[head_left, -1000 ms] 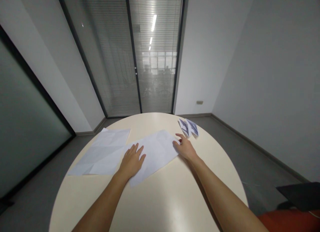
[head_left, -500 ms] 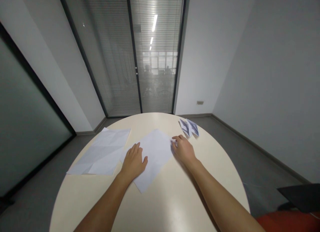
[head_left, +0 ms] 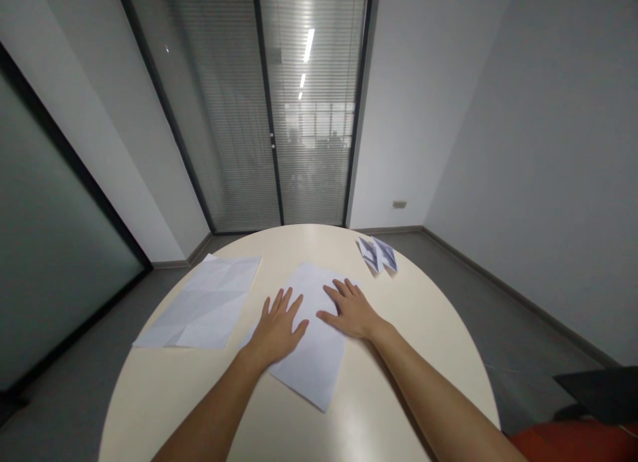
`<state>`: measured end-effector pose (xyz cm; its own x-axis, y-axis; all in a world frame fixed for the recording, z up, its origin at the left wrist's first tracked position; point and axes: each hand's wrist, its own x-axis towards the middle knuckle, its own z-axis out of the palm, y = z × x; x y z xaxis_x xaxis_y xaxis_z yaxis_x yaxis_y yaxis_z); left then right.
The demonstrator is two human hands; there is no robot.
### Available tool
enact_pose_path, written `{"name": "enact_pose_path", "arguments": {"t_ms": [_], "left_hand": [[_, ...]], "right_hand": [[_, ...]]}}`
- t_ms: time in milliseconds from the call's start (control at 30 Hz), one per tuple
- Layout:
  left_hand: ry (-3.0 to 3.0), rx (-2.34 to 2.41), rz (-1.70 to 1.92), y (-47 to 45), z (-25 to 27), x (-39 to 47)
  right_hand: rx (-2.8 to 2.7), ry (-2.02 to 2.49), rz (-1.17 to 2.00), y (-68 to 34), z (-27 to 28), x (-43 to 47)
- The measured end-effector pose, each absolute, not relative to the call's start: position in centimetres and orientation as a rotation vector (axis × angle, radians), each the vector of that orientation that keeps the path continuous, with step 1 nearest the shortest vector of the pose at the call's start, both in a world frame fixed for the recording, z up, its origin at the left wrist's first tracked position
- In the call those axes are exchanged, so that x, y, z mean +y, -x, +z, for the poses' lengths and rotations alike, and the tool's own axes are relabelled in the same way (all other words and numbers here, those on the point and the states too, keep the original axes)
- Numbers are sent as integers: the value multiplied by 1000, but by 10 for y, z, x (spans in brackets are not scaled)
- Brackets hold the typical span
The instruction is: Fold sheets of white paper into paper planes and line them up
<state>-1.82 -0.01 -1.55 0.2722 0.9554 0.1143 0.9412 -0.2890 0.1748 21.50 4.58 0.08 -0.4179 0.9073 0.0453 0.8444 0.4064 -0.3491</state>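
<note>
A white sheet of paper (head_left: 316, 362) lies at an angle in the middle of the round table, with one corner toward me. On its left part rests my left hand (head_left: 279, 326), palm down with the fingers spread. My right hand (head_left: 351, 309) lies flat over the sheet's right side, its fingers also apart and the thumb pointing left. Parts of the sheet's left and right edges are hidden under my hands.
Creased white paper (head_left: 204, 302) lies on the table's left side. Two small folded paper pieces (head_left: 377, 256) stand near the far right edge of the round table (head_left: 409, 375). A red chair seat (head_left: 573, 442) shows at lower right, and a glass door (head_left: 269, 149) beyond.
The middle sheet has turned, its near corner shifting right. My right hand has moved left and nearer, its curled fingers now spread flat. My left hand has slid slightly right.
</note>
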Motion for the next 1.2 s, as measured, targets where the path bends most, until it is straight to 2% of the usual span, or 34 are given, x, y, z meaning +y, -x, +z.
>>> {"name": "enact_pose_path", "arguments": {"t_ms": [267,367,467,567,900,1200], "left_hand": [[-2486,1724,307,20,-15,0],[-2512,1648,283,21,-12,-2],[-2570,1483,287,22,-9,-4],[-2621,1336,303,22,-6,-6],[-2609,1265,302,21,2,-7],[-2607,1164,252,21,5,-7]], "right_hand": [[-2274,1767,278,-214,1,50],[-2342,1546,227,-214,4,50],[-2471,1197,333,-212,3,50],[-2541,1069,460,-208,-3,49],[-2478,1341,435,-211,-6,54],[-2445,1305,298,-212,-11,61]]}}
